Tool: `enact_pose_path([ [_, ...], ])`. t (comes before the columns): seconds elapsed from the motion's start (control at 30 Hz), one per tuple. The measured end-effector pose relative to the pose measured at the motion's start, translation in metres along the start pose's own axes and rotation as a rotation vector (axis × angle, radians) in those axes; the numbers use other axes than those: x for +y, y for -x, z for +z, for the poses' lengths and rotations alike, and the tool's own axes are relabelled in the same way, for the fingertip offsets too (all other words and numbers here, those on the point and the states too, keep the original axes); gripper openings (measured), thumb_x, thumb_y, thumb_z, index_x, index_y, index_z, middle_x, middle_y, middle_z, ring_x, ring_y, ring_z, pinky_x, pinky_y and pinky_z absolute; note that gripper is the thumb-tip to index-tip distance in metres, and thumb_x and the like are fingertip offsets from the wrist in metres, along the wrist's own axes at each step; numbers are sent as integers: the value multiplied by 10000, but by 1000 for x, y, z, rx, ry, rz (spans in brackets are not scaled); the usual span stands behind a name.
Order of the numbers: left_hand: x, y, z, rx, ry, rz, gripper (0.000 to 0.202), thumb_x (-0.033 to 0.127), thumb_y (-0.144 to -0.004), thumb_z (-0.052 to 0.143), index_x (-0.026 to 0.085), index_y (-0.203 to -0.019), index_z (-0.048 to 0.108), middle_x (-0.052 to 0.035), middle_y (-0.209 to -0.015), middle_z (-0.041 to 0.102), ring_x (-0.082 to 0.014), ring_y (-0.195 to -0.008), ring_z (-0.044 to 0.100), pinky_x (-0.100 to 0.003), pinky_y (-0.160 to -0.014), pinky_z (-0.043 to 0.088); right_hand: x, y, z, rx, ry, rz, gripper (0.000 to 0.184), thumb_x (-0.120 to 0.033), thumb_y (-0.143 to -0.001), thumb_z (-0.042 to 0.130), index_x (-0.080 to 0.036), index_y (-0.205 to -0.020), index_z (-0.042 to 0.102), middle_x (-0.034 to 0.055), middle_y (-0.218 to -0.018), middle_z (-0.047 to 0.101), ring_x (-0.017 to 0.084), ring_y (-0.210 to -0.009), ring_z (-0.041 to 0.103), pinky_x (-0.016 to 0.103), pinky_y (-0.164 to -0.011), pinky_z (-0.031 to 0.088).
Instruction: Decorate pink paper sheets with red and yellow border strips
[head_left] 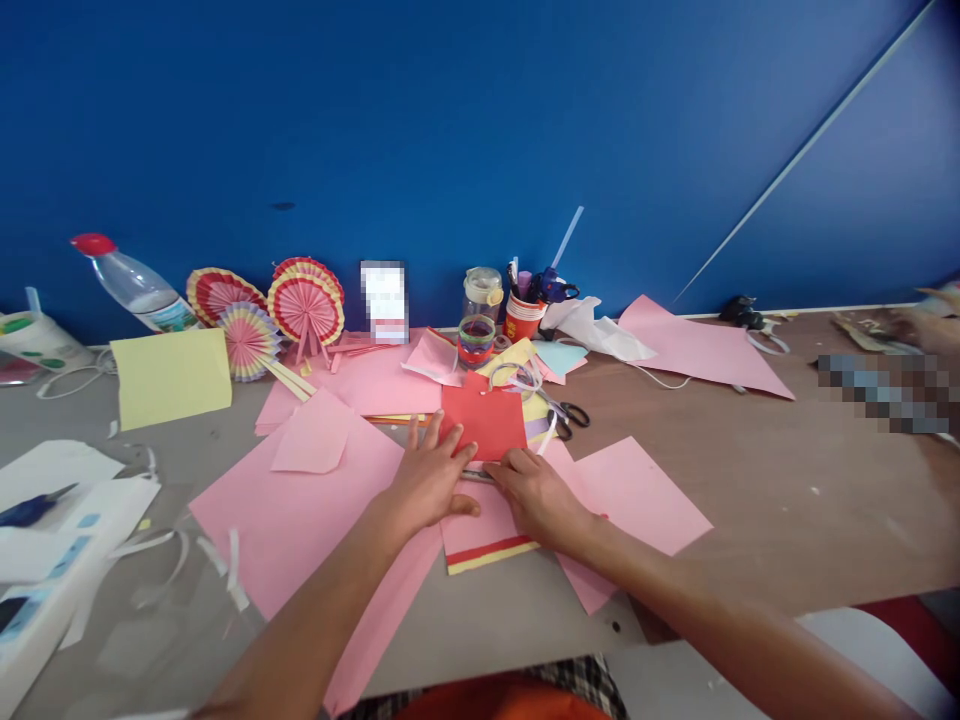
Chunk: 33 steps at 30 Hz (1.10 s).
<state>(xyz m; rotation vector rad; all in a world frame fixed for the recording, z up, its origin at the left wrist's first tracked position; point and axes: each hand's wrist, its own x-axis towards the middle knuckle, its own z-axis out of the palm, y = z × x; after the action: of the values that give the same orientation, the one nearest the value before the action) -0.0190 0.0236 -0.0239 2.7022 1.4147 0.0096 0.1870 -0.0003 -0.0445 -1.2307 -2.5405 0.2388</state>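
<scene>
A red sheet of paper lies on a pink sheet that has red and yellow layers at its near edge. My left hand presses on the papers with its fingers spread, the fingertips on the red sheet's left part. Between my hands a thin grey strip runs along the red sheet's near edge; its kind is unclear. My right hand is closed, fingers bent down at the strip's right end. Whatever sits inside its fingers is hidden. Black-handled scissors rest just beyond it.
Pink sheets spread around the papers. At the back stand paper fans, a phone, a jar and a cup of tools. To the left are a tilted bottle, a yellow card and a power strip.
</scene>
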Motion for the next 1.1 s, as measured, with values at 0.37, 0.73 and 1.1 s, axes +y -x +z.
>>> enact_pose_path([
  [0.37,-15,7,-7,125,63,-110,748,586,-801,560,185,-1405,378,-139,-1501,343,-385,-1394,216,-624,-1099,144,38,12,-24,127,-124,148,398,-68,-838,391,-135,-1157,619,107,-884,580,220,-818,555,349,-742,474],
  [0.73,-9,18,9,288,171,-269,329,266,-855,513,216,-1168,602,-97,-1224,617,-303,-1211,484,-549,-1057,290,103,-14,-35,316,85,461,395,-107,-817,433,-205,-1121,665,99,-964,615,238,-914,545,363,-829,425],
  [1.1,-2,19,20,301,120,-212,351,243,-865,486,218,-1205,564,-101,-1282,571,-320,-1259,433,-585,-1083,236,50,-45,-39,127,45,141,313,-221,-867,527,-219,-1159,642,110,-1115,599,267,-1081,484,443,-939,362],
])
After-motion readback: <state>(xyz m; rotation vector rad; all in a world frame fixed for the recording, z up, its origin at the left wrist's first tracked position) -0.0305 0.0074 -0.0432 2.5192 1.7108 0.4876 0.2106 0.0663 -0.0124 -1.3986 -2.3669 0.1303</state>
